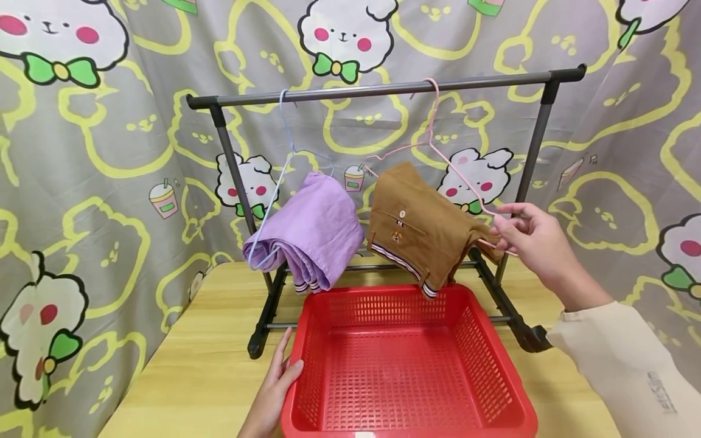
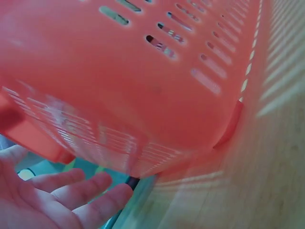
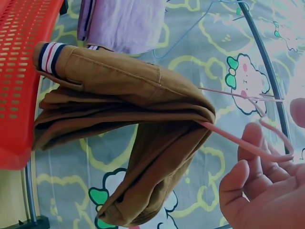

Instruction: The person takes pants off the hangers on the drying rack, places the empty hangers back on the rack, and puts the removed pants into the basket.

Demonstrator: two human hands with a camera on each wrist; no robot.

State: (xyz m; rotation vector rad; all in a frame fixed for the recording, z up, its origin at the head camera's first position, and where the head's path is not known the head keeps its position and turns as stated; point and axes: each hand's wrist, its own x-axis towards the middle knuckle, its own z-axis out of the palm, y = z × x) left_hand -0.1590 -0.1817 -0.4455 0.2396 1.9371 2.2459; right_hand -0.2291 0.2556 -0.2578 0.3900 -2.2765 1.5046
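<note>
Brown trousers (image 1: pixel 418 222) with a striped waistband hang folded over the lower bar of a pink hanger (image 1: pixel 457 170), hooked on the rack's top bar. At the hanger's right corner, my right hand (image 1: pixel 533 240) holds the pink wire with curled fingers. The right wrist view shows the bent wire end lying across those fingers, beside the brown trousers (image 3: pixel 128 90). My left hand (image 1: pixel 274 386) is at the left rim of a red plastic basket (image 1: pixel 298 371). Its fingers extend along the outside of the red basket (image 2: pixel 119 95) in the left wrist view.
Light purple trousers (image 1: pixel 314 228) hang on a blue hanger (image 1: pixel 274 194) to the left. The grey metal rack (image 1: pixel 372 90) has black feet (image 1: pixel 533 337) on the wood-patterned table (image 1: pixel 181 365). Behind it hangs a grey cartoon-print curtain (image 1: pixel 164 140).
</note>
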